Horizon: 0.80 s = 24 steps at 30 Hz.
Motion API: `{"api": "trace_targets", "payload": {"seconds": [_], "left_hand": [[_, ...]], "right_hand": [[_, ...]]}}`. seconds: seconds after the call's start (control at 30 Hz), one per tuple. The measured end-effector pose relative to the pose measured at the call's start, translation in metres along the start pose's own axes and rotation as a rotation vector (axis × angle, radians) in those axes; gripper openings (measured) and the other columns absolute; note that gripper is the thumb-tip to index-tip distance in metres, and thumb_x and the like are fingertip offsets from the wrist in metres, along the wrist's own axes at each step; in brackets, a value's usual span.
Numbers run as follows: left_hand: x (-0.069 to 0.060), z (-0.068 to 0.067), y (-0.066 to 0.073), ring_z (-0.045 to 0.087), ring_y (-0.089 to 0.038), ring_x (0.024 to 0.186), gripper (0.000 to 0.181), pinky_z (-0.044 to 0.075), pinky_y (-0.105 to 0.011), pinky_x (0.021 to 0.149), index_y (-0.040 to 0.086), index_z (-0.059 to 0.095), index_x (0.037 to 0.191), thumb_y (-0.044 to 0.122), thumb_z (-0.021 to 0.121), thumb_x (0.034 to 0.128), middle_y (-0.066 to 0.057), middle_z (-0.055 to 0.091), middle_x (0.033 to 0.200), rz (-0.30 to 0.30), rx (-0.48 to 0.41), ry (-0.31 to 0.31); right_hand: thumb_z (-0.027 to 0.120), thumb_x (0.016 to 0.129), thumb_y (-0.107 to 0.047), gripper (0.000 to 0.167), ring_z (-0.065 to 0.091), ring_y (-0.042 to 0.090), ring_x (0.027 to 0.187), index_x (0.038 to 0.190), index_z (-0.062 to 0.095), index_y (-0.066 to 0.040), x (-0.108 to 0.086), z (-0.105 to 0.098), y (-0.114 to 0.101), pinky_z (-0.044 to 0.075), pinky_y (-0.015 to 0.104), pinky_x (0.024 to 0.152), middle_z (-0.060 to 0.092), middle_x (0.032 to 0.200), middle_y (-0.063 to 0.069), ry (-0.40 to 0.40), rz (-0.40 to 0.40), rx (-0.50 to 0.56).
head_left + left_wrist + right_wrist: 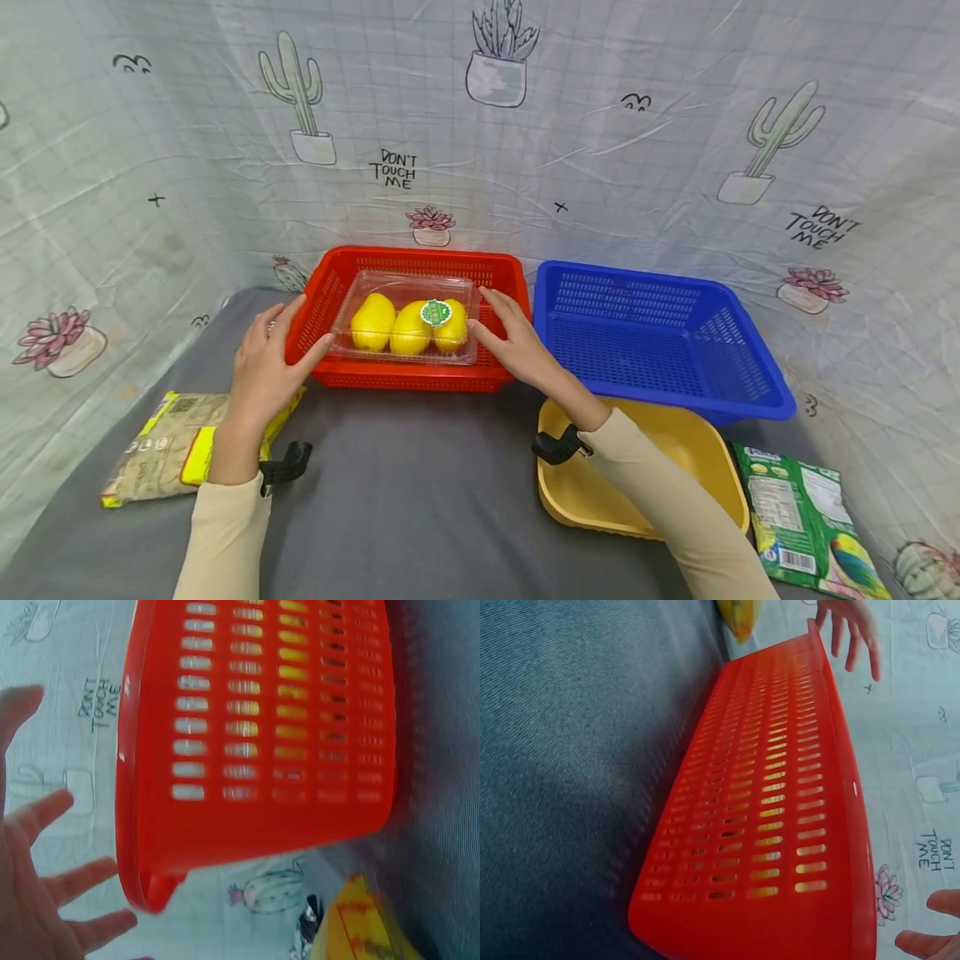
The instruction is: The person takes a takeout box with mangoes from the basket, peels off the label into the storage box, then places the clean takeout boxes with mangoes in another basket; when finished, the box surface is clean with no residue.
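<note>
A clear plastic box (408, 285) of yellow mangoes (410, 330), with a round green-and-white sticker on its lid, lies inside the red basket (411, 377). My left hand (272, 360) hovers at the basket's left rim, fingers spread and thumb apart; the left wrist view shows that hand (45, 885) gripping nothing. At the box's right edge is my right hand (519, 343), its fingers extended and thumb pointing toward the lid. Whether those fingertips touch the plastic I cannot tell. The right wrist view shows only two fingertips (922, 943) of it, above the basket rim.
Right of the red basket stands a blue basket (622, 358). A yellow tray (600, 508) lies in front of it, partly under my right forearm. One beige-and-yellow packet (165, 446) lies at left, a green packet (806, 517) at right. A printed curtain (570, 150) hangs behind.
</note>
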<state>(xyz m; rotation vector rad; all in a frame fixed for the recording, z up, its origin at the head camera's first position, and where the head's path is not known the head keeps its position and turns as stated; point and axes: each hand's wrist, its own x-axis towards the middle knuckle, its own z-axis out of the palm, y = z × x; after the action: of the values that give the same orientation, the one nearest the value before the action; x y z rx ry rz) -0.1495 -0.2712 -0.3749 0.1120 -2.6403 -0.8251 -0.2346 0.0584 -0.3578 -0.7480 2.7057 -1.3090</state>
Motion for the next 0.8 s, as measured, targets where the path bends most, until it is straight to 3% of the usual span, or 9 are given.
{"api": "trace_targets", "payload": {"seconds": [0.3,0.5,0.8], "left_hand": [[-0.001,-0.005,-0.018,0.033,-0.045,0.126,0.093,0.028,-0.070,0.094,0.016,0.022,0.156,0.057,0.066,0.0850,-0.025,0.039,0.139,0.015,-0.008,-0.097],[-0.005,-0.004,-0.029,0.032,-0.047,0.131,0.100,0.027,-0.073,0.096,0.010,0.021,0.156,0.058,0.069,0.0818,-0.026,0.035,0.148,-0.017,-0.003,-0.141],[-0.007,-0.006,-0.037,0.030,-0.050,0.131,0.098,0.027,-0.074,0.098,0.007,0.026,0.154,0.062,0.066,0.0826,-0.029,0.033,0.150,-0.091,0.012,-0.166]], "right_hand": [[0.057,0.093,-0.043,0.074,0.029,0.033,0.143,0.155,0.027,-0.016,0.014,0.006,0.002,0.038,0.053,0.107,0.023,0.159,0.013,-0.009,0.036,0.042],[0.061,0.091,-0.044,0.079,0.027,0.034,0.144,0.156,0.025,-0.017,0.024,0.013,-0.002,0.030,0.060,0.110,0.026,0.158,0.013,-0.023,0.069,0.047],[0.067,0.090,-0.038,0.082,0.027,0.032,0.145,0.155,0.026,-0.010,0.033,0.024,0.002,0.028,0.055,0.113,0.029,0.157,0.013,-0.033,0.153,0.088]]}}
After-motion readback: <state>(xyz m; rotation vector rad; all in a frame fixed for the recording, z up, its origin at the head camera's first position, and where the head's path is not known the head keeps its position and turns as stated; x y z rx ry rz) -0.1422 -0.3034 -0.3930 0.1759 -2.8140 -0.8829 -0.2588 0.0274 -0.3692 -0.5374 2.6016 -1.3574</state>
